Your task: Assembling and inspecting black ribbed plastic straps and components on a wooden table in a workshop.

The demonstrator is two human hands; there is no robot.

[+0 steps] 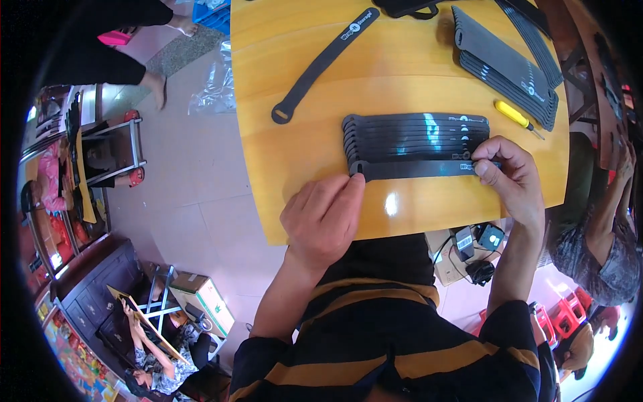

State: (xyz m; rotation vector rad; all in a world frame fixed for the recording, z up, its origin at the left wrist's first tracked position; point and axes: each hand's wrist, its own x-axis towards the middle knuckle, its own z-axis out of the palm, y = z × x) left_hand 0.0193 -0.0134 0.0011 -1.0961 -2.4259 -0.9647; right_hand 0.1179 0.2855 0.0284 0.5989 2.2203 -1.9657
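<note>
A black strap (415, 169) with a slotted end lies lengthwise in front of me, along the near edge of a fanned stack of matching black straps (402, 137). My left hand (323, 218) is closed at the strap's slotted left end, fingertips pinching it. At the other end, my right hand (514, 179) grips the strap between thumb and fingers, near its white print. Farther back to the left, a single black strap (321, 67) lies loose at a slant. Another overlapping pile of black straps (499, 50) rests at the far right.
The yellow wooden table (288, 167) carries a yellow-handled screwdriver (513, 114) right of the stack and a black item (405, 7) at the back. Boxes and cables (469, 251) sit below its near edge. Other people (161, 372) are around, and clear plastic (218, 84) lies on the floor.
</note>
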